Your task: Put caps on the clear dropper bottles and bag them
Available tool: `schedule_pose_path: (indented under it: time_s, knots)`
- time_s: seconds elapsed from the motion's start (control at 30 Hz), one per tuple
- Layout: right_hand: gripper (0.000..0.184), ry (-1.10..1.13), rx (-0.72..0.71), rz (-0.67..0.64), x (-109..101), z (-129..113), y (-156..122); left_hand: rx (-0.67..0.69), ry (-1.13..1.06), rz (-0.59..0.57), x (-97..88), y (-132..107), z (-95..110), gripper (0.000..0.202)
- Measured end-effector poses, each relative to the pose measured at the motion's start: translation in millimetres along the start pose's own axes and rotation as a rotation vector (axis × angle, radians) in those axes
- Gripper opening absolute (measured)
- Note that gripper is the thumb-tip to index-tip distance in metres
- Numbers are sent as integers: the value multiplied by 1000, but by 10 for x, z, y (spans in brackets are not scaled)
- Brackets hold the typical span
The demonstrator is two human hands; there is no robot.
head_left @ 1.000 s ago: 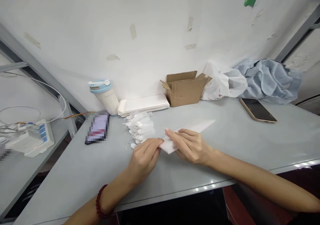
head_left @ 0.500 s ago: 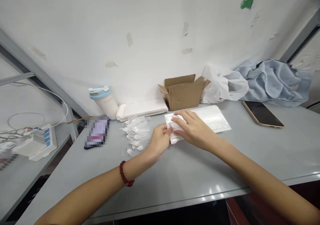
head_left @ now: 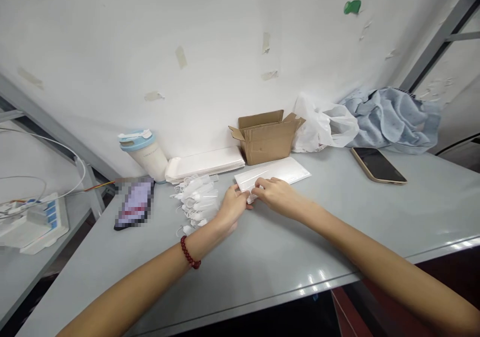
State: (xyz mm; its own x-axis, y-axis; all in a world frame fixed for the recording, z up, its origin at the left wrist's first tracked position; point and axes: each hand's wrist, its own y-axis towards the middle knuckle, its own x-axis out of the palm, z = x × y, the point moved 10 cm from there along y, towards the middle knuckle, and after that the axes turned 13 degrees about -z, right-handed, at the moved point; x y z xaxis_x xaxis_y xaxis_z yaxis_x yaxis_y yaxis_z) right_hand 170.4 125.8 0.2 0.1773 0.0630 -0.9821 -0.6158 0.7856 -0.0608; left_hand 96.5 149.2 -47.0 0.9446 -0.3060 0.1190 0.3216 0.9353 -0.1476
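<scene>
A flat white packet lies on the grey table in front of the cardboard box. My left hand and my right hand meet at the packet's near left corner, both with fingers pinched on its edge. A red bead bracelet is on my left wrist. Just left of my left hand sits a heap of several small white plastic pieces with loops.
An open cardboard box, a stack of white packets, a lidded cup and a white plastic bag line the wall. A blue cloth and two phones also lie about. A power strip sits left.
The packet was held tilted near me, then laid flat further back by the box. Both hands moved away from me with it and now pinch its near left corner.
</scene>
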Motion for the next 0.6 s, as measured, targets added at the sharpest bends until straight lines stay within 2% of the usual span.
schedule_pose_path:
  time_s: [0.2,0.33,0.4,0.5,0.57,0.6]
  knots:
    - [18,-3,19,-2,118,50,98,-45,102,65,24,-207,-20,48]
    - [15,-18,11,-15,195,60,144,-44,317,8,36,-334,-13,51]
    - [15,-19,14,-12,225,63,161,34,465,-6,-20,-307,152,50]
    - [19,-23,28,-1,236,76,170,244,862,100,-213,-165,707,47]
    - [22,-30,40,17,212,96,158,273,1289,111,-287,38,1009,45]
    - [25,-32,51,31,191,115,146,260,1358,103,-378,158,1111,43]
